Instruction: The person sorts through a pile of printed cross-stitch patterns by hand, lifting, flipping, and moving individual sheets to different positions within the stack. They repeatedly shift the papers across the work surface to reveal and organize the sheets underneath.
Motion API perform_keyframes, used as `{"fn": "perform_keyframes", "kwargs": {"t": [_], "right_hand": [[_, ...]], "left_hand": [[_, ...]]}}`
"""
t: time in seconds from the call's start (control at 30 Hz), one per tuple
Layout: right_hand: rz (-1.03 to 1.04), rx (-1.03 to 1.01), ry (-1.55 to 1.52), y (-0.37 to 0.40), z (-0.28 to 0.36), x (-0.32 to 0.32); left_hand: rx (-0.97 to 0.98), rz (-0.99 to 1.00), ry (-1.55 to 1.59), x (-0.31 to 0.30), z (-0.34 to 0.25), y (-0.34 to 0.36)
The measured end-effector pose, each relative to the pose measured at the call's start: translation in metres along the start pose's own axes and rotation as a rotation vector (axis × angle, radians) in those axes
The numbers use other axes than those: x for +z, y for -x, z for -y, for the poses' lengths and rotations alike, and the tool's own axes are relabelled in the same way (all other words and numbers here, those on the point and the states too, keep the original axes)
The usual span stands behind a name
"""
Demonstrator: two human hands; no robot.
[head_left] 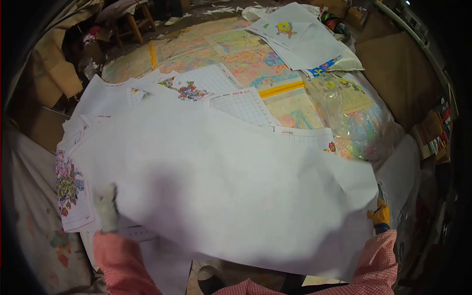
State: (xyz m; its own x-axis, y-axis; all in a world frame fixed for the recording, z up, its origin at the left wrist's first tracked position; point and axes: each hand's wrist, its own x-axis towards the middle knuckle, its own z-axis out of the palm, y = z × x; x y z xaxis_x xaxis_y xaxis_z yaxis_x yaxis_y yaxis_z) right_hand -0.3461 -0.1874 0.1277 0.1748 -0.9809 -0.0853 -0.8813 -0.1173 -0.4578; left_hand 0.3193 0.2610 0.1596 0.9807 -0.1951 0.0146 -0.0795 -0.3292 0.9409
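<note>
across a stained surface (292, 108), stool (133, 27) beyond, right hand (380, 215) holds white sheet (236, 182); left hand (106, 209) blurred, grip unclear.

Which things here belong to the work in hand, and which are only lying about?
Likely in use:
large blank white paper sheet
white flower-printed paper sheets
pale-gloved left hand
yellow-gloved right hand

Probably lying about:
brown wooden stool
white paper scraps

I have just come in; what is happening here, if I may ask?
A person handles a large white sheet, which partly covers printed sheets with flowers and grids on a colourful surface. The right hand grips the sheet's right edge; the left hand is at its left side, but blur hides its grip.
</note>
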Motion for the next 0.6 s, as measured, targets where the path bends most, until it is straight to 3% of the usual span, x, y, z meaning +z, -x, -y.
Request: {"fn": "perform_keyframes", "kwargs": {"t": [0.03,0.1,0.17,0.23,0.3,0.37,0.43,0.5,0.57,0.6], "right_hand": [[-0.120,-0.063,-0.040,-0.008,-0.021,0.005],[-0.068,-0.056,0.047,-0.005,-0.010,0.020],[0.082,-0.086,0.204,-0.016,0.000,0.036],[0.095,-0.054,0.237,-0.025,0.013,0.048],[0.098,-0.033,0.299,-0.036,0.029,0.044],[0.129,-0.054,-0.030,-0.046,0.044,0.032],[0.099,-0.038,0.031,-0.047,0.062,0.019],[0.073,-0.001,0.073,-0.048,0.070,0.013],[0.158,0.073,0.068,-0.048,0.072,0.011],[0.159,0.077,0.078,-0.050,0.067,0.016]], "left_hand": [[-0.114,-0.080,-0.068,-0.017,-0.007,0.015],[-0.017,0.025,-0.625,-0.098,0.041,0.049],[0.161,-0.161,-0.396,-0.119,0.096,0.079],[-0.220,-0.415,-0.102,-0.148,0.181,0.084],[-0.193,-0.408,-0.066,-0.111,0.166,0.102],[-0.185,-0.406,-0.021,-0.104,0.159,0.124],[0.413,0.743,-1.546,-0.125,0.151,0.137],[-1.056,0.404,-0.536,-0.064,0.057,0.160],[-0.920,0.805,-0.562,-0.020,0.007,0.158],[-0.470,0.945,-0.591,0.012,-0.001,0.158]]}}
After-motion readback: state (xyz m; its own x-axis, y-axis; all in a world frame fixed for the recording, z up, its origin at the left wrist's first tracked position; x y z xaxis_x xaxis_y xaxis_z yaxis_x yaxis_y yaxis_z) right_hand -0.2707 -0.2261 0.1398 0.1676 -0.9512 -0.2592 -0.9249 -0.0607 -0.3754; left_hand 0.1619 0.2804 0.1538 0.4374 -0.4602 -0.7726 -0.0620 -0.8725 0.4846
